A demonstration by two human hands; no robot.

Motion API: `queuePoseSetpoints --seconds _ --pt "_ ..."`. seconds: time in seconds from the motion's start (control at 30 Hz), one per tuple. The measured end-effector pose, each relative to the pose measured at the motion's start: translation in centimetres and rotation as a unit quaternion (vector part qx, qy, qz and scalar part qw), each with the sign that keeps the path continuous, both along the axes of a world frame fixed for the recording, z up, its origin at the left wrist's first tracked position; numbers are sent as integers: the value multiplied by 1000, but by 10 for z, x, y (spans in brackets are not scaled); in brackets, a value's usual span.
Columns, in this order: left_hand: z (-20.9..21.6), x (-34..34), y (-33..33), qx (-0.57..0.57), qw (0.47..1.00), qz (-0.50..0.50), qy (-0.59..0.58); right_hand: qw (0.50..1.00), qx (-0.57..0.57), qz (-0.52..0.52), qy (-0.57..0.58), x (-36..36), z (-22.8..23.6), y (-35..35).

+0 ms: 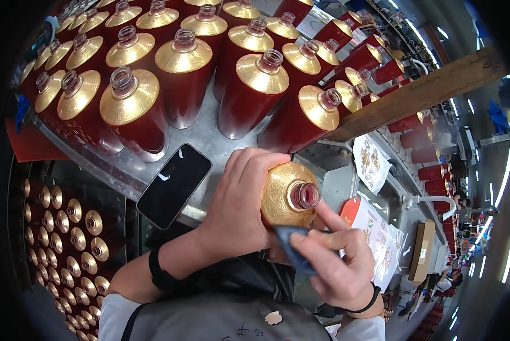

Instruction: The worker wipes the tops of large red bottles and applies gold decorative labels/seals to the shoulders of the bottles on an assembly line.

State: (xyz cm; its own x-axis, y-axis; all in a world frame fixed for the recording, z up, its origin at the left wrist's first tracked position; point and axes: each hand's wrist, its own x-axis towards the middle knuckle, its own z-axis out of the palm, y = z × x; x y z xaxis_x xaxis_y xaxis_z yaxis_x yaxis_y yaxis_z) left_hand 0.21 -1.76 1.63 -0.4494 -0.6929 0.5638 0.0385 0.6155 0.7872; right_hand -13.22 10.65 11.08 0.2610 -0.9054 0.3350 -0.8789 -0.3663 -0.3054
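Observation:
My left hand [235, 196] is wrapped round a bottle [286, 196] with an engraved gold shoulder and an open glass neck, which leans toward the right. Between the thumb and fingers of my right hand [337, 258] is a flat blue-grey scraper-like piece [295, 247]. Its edge meets the lower side of the gold shoulder, and my right index finger reaches up beside the neck. The bottle's body is mostly hidden behind my hands. Left of my left hand, a black smartphone [174, 186] lies on the metal table [201, 136].
Several dark red bottles [252, 102] with gold shoulders stand across the table's far side. More fill a dark crate [121, 227] at the lower left. A wooden beam [420, 94] crosses the right. Printed decal sheets [380, 238] lie near a sink with a white tap [437, 200].

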Motion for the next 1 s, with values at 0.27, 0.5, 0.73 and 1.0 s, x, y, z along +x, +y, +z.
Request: queuePoseSetpoints --seconds 0.27,0.5,0.73,1.0 --pt "-5 -2 7 -2 999 32 4 1000 20 5 12 4 2 4" --pt "-9 -6 15 43 997 17 57 995 -83 -36 35 6 -14 4" --pt "-13 -5 17 32 999 24 28 997 -24 24 65 5 -2 -1" --pt "-5 -6 21 50 996 59 41 997 -23 49 51 5 -1 2"
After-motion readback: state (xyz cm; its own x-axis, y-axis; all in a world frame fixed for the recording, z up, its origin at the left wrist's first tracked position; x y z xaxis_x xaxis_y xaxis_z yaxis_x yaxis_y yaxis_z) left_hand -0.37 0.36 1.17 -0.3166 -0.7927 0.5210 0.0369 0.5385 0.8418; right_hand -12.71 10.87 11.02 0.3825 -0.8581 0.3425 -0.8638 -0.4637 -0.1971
